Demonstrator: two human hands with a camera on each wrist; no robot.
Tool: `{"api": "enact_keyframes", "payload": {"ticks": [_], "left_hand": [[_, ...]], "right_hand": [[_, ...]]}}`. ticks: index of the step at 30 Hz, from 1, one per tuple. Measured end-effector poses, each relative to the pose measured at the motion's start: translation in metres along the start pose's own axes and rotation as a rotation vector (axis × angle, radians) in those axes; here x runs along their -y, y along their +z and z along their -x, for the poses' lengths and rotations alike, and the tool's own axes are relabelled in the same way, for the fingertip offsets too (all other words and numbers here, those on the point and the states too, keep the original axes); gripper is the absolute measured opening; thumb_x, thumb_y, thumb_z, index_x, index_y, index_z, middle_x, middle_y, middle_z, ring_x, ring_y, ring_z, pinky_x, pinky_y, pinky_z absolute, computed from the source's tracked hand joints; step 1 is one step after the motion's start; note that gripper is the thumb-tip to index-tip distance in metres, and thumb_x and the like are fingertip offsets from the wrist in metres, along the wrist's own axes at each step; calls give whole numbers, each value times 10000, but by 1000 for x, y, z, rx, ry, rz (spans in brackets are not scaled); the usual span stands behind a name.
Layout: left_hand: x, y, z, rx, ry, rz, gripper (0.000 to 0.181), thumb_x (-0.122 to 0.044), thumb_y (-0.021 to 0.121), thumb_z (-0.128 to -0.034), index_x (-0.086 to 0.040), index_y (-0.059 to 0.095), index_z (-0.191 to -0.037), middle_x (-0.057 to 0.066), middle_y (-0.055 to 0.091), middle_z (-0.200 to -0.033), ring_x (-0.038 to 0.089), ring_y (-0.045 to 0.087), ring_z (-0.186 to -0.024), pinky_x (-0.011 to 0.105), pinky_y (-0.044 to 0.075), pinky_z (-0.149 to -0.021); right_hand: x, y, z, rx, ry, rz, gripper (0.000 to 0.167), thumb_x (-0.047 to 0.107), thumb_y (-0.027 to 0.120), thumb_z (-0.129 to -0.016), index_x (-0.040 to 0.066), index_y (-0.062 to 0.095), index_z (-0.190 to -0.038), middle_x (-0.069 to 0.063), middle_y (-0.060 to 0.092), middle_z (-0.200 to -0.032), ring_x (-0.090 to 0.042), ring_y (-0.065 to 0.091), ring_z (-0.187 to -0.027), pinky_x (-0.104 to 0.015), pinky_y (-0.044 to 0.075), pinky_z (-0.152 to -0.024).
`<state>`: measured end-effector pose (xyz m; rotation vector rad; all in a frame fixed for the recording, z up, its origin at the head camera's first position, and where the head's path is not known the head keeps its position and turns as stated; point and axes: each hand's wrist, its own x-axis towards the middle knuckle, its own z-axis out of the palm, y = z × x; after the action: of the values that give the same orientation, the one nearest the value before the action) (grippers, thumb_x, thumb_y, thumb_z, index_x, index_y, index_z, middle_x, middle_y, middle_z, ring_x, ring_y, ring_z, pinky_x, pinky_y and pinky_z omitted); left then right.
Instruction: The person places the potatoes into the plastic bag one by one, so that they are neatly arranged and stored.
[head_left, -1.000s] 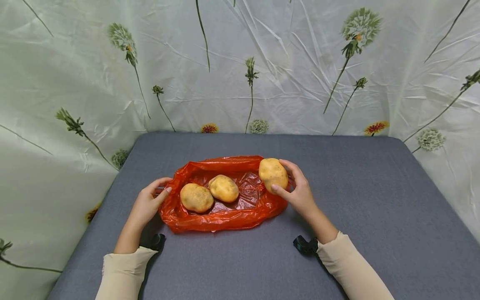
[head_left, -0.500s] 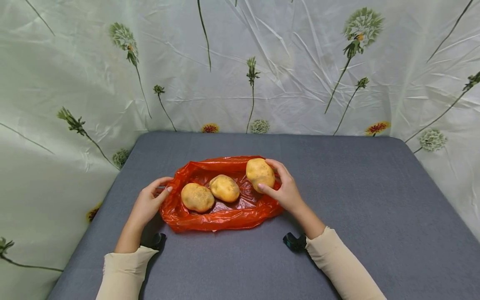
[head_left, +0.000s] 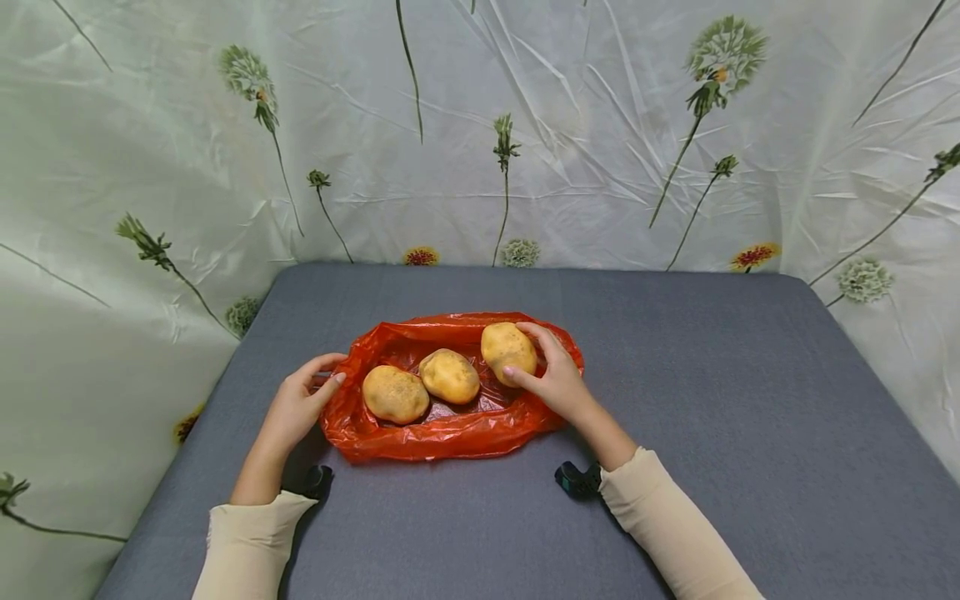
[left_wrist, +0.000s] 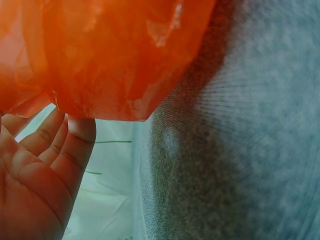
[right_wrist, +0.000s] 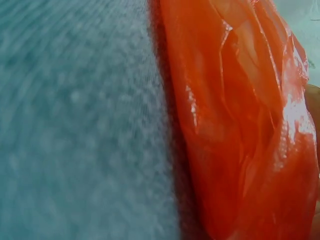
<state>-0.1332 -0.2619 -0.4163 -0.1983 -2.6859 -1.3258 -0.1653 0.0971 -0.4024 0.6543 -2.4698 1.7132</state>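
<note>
A red plastic bag (head_left: 457, 447) lies with its mouth spread wide in the head view. Two potatoes rest inside it, a left potato (head_left: 395, 395) and a middle potato (head_left: 449, 377), side by side. My right hand (head_left: 558, 379) grips a third potato (head_left: 508, 353) between thumb and fingers, over the right part of the bag. At the bag's left end my left hand (head_left: 298, 402) holds the rim with thumb and fingers. The left wrist view has those fingertips partly hidden behind the bag (left_wrist: 115, 55). Red plastic (right_wrist: 240, 140) covers most of the right hand in the right wrist view.
The bag lies on a grey cloth-covered table (head_left: 675, 358). Behind and to the left hangs a pale curtain (head_left: 585, 167) printed with flowers. Dark devices are strapped at both wrists, one a right wrist camera (head_left: 577, 481).
My right hand has carried its potato leftward from the bag's right end, then slightly lower, towards the middle potato. The left hand and the two other potatoes stay put.
</note>
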Motion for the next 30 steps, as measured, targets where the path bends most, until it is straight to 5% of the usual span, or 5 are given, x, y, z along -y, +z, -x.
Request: {"api": "enact_keyframes", "payload": {"ticks": [5, 10, 30], "left_hand": [[0, 0, -1, 1, -2, 4, 311, -184, 542, -910, -45, 541, -1188, 171, 582, -1048, 278, 570, -838, 228, 452, -657], [0, 1, -1, 4, -8, 9, 314, -181, 542, -910, -41, 538, -1190, 174, 580, -1047, 276, 569, -833, 229, 452, -656], [0, 1, 0, 4, -14, -5, 311, -182, 543, -909, -45, 540, -1188, 173, 580, -1040, 281, 571, -829, 242, 455, -658]], "right_hand": [[-2, 4, -1, 23, 16, 6, 608, 93, 705, -778, -17, 396, -1290, -192, 413, -1273, -303, 434, -1111, -435, 399, -874], [-30, 9, -5, 36, 22, 15, 621, 184, 720, -773, 67, 412, -1299, -132, 422, -1288, -257, 441, -1113, -412, 408, -868], [-33, 13, -4, 73, 26, 220, 596, 338, 687, -786, 97, 433, -1268, -101, 468, -1228, -222, 471, -1068, -413, 394, -860]]}}
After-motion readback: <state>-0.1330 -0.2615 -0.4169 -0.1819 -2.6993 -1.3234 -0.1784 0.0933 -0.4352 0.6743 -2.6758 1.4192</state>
